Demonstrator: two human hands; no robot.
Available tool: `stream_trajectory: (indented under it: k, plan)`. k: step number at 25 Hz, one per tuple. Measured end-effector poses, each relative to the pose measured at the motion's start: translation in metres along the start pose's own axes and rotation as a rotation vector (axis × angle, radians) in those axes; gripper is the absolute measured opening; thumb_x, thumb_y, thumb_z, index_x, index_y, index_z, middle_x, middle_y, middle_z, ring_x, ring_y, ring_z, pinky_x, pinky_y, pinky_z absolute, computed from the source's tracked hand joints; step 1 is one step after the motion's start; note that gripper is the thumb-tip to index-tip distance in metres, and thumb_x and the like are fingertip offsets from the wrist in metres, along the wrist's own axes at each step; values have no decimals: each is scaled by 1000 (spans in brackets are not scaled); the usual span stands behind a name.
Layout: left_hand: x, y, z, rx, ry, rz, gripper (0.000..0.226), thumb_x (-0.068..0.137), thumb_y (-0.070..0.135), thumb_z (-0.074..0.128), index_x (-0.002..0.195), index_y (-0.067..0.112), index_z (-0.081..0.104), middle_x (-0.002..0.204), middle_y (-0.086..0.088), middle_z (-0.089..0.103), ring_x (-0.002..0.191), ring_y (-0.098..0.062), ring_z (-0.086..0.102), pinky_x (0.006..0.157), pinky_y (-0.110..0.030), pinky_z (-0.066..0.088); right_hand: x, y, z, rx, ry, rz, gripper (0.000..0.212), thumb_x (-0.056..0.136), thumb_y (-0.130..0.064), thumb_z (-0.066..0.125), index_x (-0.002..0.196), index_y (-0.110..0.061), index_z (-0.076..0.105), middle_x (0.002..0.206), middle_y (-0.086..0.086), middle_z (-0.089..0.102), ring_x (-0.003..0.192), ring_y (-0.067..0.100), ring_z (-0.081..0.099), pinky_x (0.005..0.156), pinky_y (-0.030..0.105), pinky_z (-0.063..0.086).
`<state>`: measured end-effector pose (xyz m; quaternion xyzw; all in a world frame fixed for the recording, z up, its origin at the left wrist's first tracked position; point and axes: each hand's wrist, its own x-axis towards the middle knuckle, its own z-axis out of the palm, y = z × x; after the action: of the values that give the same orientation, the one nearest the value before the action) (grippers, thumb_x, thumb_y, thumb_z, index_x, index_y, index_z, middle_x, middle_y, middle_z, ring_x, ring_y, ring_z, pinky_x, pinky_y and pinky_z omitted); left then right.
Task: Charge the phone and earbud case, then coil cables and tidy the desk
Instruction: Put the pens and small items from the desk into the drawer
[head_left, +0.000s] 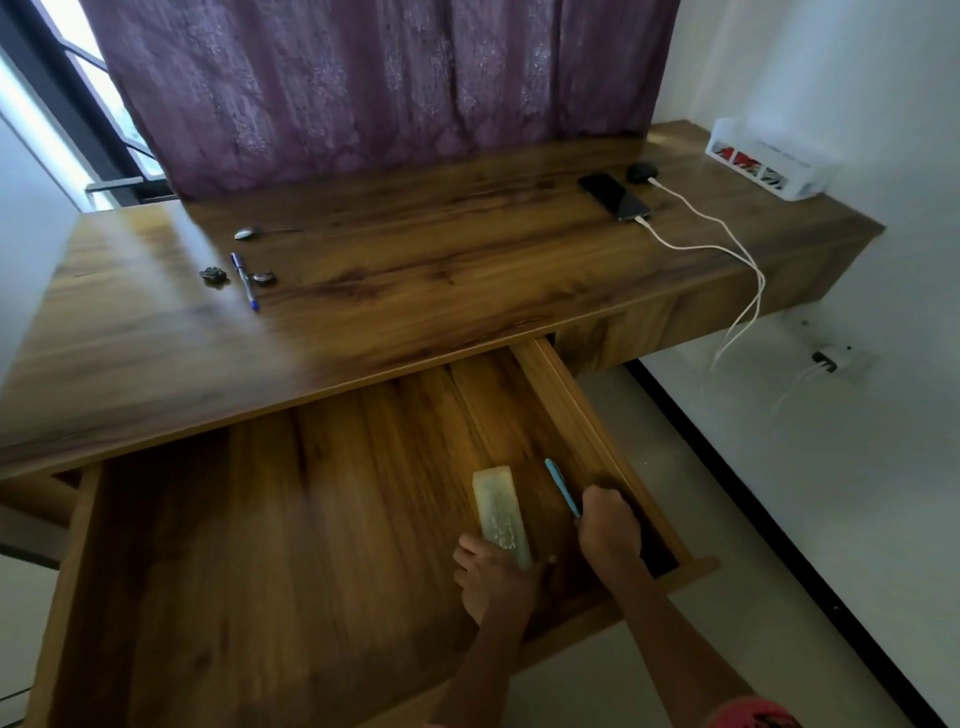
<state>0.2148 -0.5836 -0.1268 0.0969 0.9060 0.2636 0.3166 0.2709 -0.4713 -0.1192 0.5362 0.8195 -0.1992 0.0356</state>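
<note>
The wide desk drawer (291, 525) stands pulled out below the wooden desk (395, 291). Inside it, my left hand (493, 577) rests on the near end of a pale remote control (501, 512). My right hand (608, 525) is closed around the near end of a light blue pen (561, 486) by the drawer's right wall. At the desk's far right lies a black phone (613, 196) with a white cable (696, 247) plugged in. Beside it sits a dark earbud case (642, 171) with a second white cable (727, 228). Both cables hang over the desk edge toward a wall charger (831, 359).
On the left of the desk lie a blue pen (244, 280), a small dark object (214, 275) and two small silvery objects (247, 234) (264, 278). A white organiser box (769, 158) stands at the far right corner. A purple curtain (363, 83) hangs behind.
</note>
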Motion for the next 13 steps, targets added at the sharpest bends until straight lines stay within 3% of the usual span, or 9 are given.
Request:
stream_trajectory:
  k: [13]
  plan:
    - [5, -6, 10, -135, -115, 186, 67, 79, 44, 65, 122, 6, 30, 127, -14, 50, 115, -24, 53, 89, -35, 51, 6, 1, 9, 28, 71, 1, 12, 90, -17, 57, 100, -14, 63, 97, 1, 68, 89, 13, 65, 72, 24, 54]
